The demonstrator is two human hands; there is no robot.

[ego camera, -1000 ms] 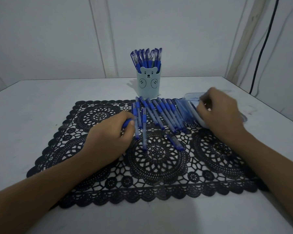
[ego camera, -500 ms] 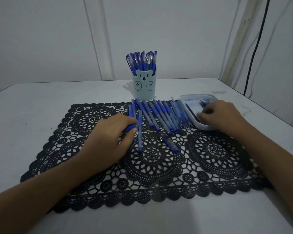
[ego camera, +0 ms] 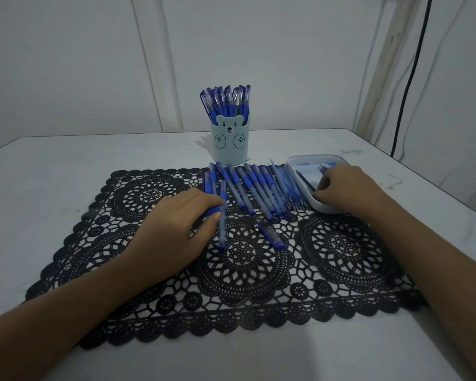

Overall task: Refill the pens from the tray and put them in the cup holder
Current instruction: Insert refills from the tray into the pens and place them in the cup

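1. The fingers (ego camera: 204, 199) of the left hand (ego camera: 173, 232) are curled round a blue plastic pen (ego camera: 211, 211). The thumb closes under it, and only its dark grip shows.
2. The fingers (ego camera: 323, 185) of the right hand (ego camera: 349, 188) bend down into the near end of the shallow white plastic tray (ego camera: 293, 167). I cannot tell whether they pinch a refill, as the tips are hidden.
3. The step in hand looks like picking out a refill. To do it well, take a single thin refill by one end and lift it clear of the rim. Keep the held pen steady, with its open end turned toward the right hand.
4. A row of blue pens (ego camera: 254, 188) lies between the hands on the black lace placemat (ego camera: 245, 281), just beside the tray. A short blue pen piece (ego camera: 271, 235) lies apart, nearer the person.
5. Beyond the row, the pale blue bear-faced cup holder (ego camera: 229, 144) stands on the white counter (ego camera: 66, 160), crowded with upright pens. A finished pen will probably need to go into a gap.
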